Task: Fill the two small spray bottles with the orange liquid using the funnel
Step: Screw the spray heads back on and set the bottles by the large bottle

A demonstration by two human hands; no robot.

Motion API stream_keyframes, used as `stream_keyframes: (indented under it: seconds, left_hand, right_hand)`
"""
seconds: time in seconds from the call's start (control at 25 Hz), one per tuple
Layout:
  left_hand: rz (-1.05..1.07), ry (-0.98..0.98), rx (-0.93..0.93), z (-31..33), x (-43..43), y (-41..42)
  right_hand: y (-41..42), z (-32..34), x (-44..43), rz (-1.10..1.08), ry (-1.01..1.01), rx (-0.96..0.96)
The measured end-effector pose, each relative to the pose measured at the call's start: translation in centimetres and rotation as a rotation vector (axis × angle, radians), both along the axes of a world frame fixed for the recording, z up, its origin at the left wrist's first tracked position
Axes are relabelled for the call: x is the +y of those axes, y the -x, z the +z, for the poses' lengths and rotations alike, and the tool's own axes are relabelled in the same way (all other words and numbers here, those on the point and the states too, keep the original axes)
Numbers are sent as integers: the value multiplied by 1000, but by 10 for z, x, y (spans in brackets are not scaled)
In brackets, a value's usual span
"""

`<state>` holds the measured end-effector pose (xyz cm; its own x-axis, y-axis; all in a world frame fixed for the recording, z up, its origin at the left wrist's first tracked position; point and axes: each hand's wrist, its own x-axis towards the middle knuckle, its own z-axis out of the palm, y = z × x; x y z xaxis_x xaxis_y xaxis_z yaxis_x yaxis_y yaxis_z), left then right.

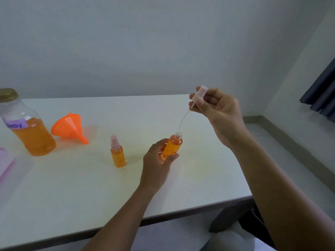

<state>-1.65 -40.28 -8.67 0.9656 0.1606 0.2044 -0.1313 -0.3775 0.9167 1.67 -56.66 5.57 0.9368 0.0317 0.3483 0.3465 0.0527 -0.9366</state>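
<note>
A person's left hand (157, 160) held the filled, uncapped spray bottle (173, 146) tilted over the table (90, 187), fingers curled round it. The right hand (219, 113) pinched the pump cap (200, 96), with its dip tube (183, 119) hanging just above the neck. A tube missing the narrow mouth, or more tilt, risked a spill. The capped second bottle (118, 154), the funnel (69, 127) on its side and the jar (30, 131) stood well left, clear of the path.

white table (90, 187): jar (30, 131), tipped funnel (68, 127), capped spray bottle (117, 154) upright
</note>
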Motion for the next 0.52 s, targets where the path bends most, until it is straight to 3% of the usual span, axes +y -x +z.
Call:
stream_keyframes:
  seconds: [0.32, 0.52]
  left_hand:
    - [5, 2, 16, -2, 1, 1]
    - [-1, 23, 14, -1, 1, 1]
  right_hand:
    - [8, -4, 0, 16, -73, -13]
    - [6, -19, 1, 29, 35, -7]
